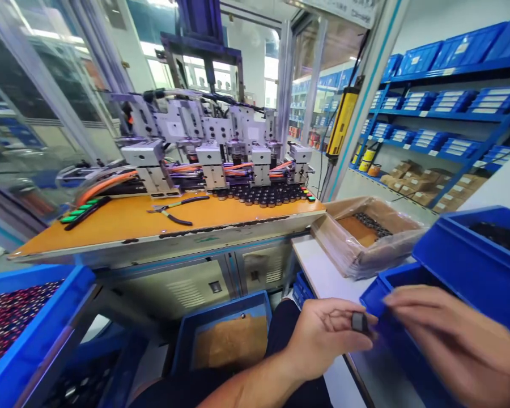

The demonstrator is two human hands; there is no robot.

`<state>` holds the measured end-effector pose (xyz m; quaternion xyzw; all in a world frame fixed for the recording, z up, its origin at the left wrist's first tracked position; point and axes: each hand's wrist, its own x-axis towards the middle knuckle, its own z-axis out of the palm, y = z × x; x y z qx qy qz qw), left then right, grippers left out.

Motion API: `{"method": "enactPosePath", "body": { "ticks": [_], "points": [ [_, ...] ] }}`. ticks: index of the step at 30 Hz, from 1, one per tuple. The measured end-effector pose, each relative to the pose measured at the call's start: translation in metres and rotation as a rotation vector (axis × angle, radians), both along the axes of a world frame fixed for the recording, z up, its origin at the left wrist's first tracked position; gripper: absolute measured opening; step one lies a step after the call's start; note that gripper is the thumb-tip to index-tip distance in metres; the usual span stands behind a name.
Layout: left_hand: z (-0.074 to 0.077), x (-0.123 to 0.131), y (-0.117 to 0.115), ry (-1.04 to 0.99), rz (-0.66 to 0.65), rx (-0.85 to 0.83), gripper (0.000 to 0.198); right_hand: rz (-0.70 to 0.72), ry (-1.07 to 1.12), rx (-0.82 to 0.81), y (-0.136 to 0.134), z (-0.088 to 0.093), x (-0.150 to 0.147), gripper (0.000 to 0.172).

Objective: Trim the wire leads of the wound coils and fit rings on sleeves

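Note:
My left hand (323, 340) is closed, pinching a small black cylindrical part (359, 322) between thumb and fingers, above the white side table (318, 266). To its right, my right hand (454, 334) is smeared by motion over a blue bin (374, 297). Its fingers point toward the left hand, apart from the black part; whether they hold anything is unclear. On the orange worktop (127, 226), many similar black round parts (263, 195) stand in rows before the machine (212, 153).
Pliers (174, 211) and a black strip with green blocks (85, 212) lie on the worktop. A plastic-lined carton (365, 232) holds dark parts. A blue bin of reddish parts (17, 306) stands left, and a blue crate with cardboard (229, 340) sits below.

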<state>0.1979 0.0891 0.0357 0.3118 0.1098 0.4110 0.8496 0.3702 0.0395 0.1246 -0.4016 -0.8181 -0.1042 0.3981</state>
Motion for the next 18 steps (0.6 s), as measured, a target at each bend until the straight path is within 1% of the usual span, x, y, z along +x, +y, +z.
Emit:
{"method": "enactPosePath", "body": {
  "ticks": [2, 3, 5, 7, 10, 13, 15, 18],
  "points": [
    [0.002, 0.000, -0.004, -0.035, 0.033, -0.010, 0.043, 0.163, 0.022, -0.033, 0.008, -0.008, -0.014, 0.032],
    [0.003, -0.001, -0.005, -0.046, 0.064, -0.014, 0.042, 0.237, 0.058, -0.035, 0.013, -0.013, -0.022, 0.034],
    [0.004, -0.005, -0.005, -0.048, 0.134, -0.002, 0.038, 0.316, 0.154, 0.007, 0.024, -0.024, -0.033, 0.033],
    [0.004, -0.009, -0.003, -0.019, 0.209, 0.043, 0.033, 0.349, 0.216, 0.037, 0.032, -0.034, -0.038, 0.029],
    [0.002, -0.016, 0.002, 0.090, 0.335, 0.183, 0.028, 0.381, 0.232, 0.006, 0.037, -0.041, -0.036, 0.028],
    [0.003, -0.023, 0.003, 0.284, 0.496, 0.362, 0.034, 0.411, 0.220, -0.053, 0.037, -0.041, -0.032, 0.035],
    [0.007, -0.027, 0.004, 0.403, 0.603, 0.459, 0.040, 0.406, 0.197, -0.074, 0.039, -0.041, -0.030, 0.036],
    [0.012, -0.033, 0.003, 0.504, 0.691, 0.552, 0.043, 0.373, 0.151, -0.067, 0.042, -0.044, -0.028, 0.027]
  ]
}}
